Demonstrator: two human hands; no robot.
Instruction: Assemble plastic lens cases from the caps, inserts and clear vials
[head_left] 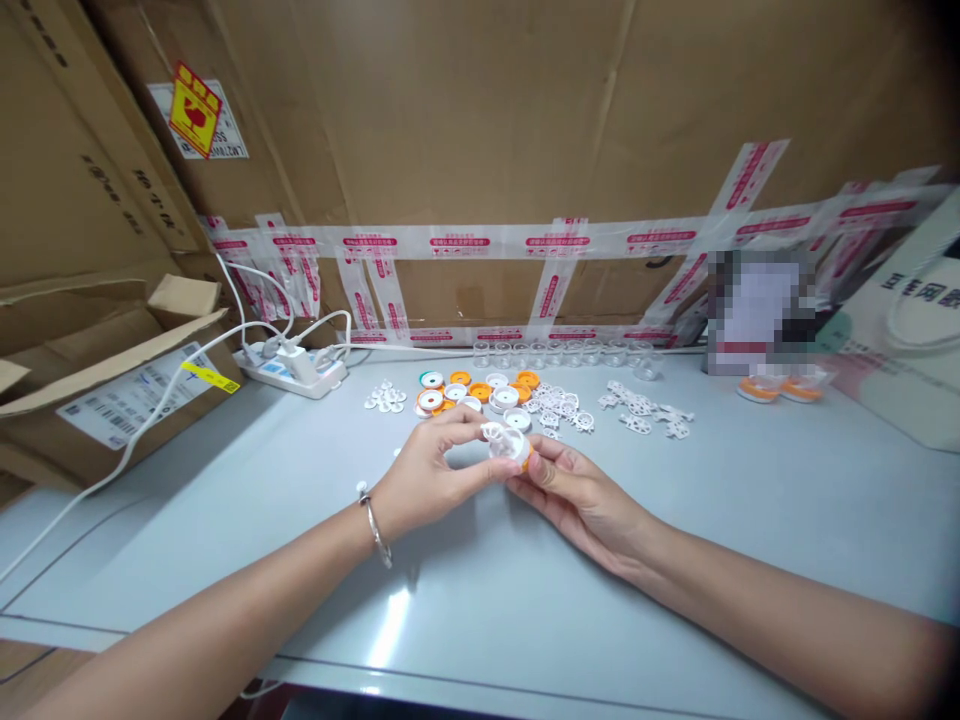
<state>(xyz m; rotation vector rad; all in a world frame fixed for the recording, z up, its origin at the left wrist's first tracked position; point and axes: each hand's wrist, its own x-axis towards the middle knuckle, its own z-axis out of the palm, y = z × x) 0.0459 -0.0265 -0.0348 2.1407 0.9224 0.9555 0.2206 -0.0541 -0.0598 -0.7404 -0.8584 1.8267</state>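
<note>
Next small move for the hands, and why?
Probably a gentle squeeze to check seating: the left hand and right hand hold the orange-and-clear piece from opposite sides, a white part shows at its left, and whether everything is fully seated can't be told from this view.

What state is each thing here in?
Left hand: closed on orange-based cup
Right hand: likewise closed
Orange-based cup: held between both hands
Power strip: plugs inserted
Small cardboard box: flaps open
Large cardboard box: taped
Clear cups: mostly lined up
White openwork parts: lying loose
Bracelet: worn
</note>
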